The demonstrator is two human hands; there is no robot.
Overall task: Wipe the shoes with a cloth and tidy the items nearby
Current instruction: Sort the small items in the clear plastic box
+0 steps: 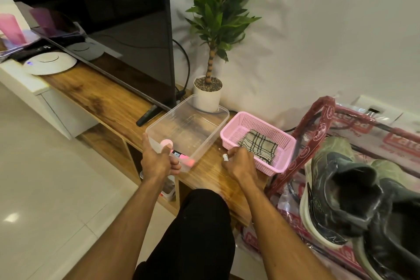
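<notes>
A pair of dark sneakers [341, 200] with white soles rests on a red-printed plastic sheet at the right. A checked cloth [259, 145] lies folded inside a pink basket [281, 161] on the wooden shelf. My left hand [156, 161] grips the near corner of a clear plastic box [204, 118], which holds a pink roll of tape [167, 143] and a pink-tipped marker [181, 157]. My right hand [238, 163] is closed around a small white object [225, 157] on the shelf, just in front of the basket.
A potted plant [208, 95] stands behind the clear box against the wall. A large TV [127, 29] fills the shelf's back, with a remote [146, 116] near its foot. A white round device [50, 63] and pink cups [11, 29] sit far left.
</notes>
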